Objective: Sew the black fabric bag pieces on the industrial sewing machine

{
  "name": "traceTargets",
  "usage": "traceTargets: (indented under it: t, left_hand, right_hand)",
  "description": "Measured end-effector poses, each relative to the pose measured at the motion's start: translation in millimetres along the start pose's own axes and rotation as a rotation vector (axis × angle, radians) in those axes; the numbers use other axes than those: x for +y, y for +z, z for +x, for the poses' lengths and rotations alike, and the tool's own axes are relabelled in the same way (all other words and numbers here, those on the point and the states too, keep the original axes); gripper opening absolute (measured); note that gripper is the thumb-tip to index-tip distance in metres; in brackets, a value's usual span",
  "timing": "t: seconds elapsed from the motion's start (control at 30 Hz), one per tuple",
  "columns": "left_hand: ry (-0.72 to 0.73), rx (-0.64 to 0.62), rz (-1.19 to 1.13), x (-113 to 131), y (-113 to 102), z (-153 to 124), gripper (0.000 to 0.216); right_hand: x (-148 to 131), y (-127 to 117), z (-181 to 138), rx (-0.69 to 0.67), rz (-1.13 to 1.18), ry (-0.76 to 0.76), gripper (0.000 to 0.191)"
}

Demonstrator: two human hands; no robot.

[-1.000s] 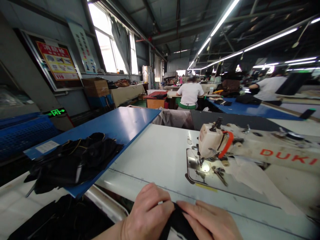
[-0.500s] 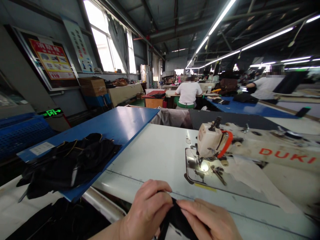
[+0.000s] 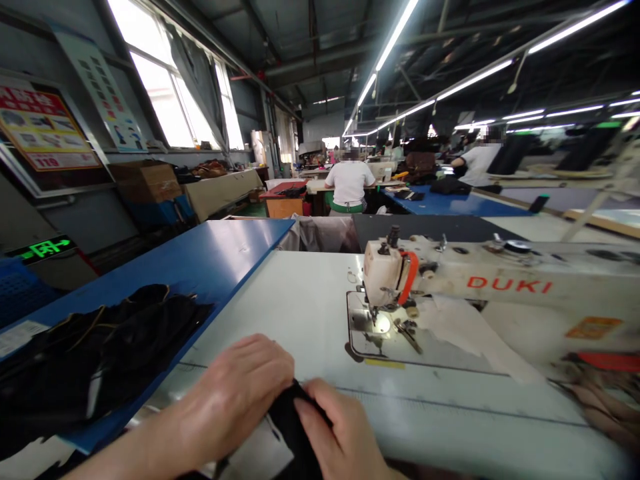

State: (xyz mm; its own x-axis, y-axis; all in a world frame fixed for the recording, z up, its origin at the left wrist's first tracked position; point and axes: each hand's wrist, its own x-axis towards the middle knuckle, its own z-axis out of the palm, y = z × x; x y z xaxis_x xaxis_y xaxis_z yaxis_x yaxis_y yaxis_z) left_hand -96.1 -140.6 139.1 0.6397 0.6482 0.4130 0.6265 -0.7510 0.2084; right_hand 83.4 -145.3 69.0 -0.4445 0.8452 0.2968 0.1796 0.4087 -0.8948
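A piece of black fabric point(image 3: 299, 437) is held in front of me at the near edge of the sewing table point(image 3: 295, 320). My left hand point(image 3: 240, 390) is closed on its upper left edge, with the knuckles facing up. Pinched between thumb and fingers of my right hand point(image 3: 343, 430) is the right side of the same fabric. A pale grey-white patch point(image 3: 263, 453) shows on the cloth below my left hand. The lower part of the fabric runs out of view. Beyond my hands stands a white sewing machine point(image 3: 387, 273), its lamp lit over the needle plate.
To the left, a pile of black garments point(image 3: 115, 347) lies on a blue table point(image 3: 200, 267). White cloth point(image 3: 465, 327) rests under the machine arm. A person in a white shirt point(image 3: 349, 183) sits farther ahead, back turned. Another person point(image 3: 477, 163) is at the right.
The view has swung to the right, showing more of the machine. Both hands keep hold of the black fabric and now sit farther left, with more of the pale patch showing.
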Motion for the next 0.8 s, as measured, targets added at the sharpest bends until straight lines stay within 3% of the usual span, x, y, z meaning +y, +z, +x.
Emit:
traceTargets:
  t: [0.1,0.17,0.23,0.3,0.4,0.5,0.67,0.73,0.8]
  left_hand:
    - [0.085,-0.19,0.208,-29,-24,36,0.019]
    - [0.135,-0.29,0.306,-51,-19,64,0.019]
    - [0.181,-0.351,0.35,-70,7,89,0.014]
    - [0.182,-0.379,0.315,-83,48,106,0.015]
    - [0.125,-0.37,0.148,-89,114,118,0.015]
    - [0.072,-0.289,-0.034,-85,156,122,0.014]
    - [0.042,-0.179,-0.171,-83,174,123,0.012]
    - [0.019,-0.164,-0.204,-85,176,122,0.011]
    - [-0.009,-0.155,-0.223,-87,178,122,0.01]
  right_hand:
    - [0,37,35,0.259,0.402,0.167,0.023]
    - [10,51,61,0.361,0.664,0.276,0.019]
    - [28,53,79,0.457,0.905,0.528,0.011]
    - [50,42,85,0.502,0.963,0.676,0.009]
    - [78,12,72,0.509,0.968,0.817,0.006]
    - [89,-22,48,0.474,0.958,0.895,0.006]
    - [87,-66,17,0.287,0.859,0.915,0.004]
    - [92,-79,11,0.156,0.667,0.863,0.007]
    - [101,-90,9,0.081,0.338,0.708,0.01]
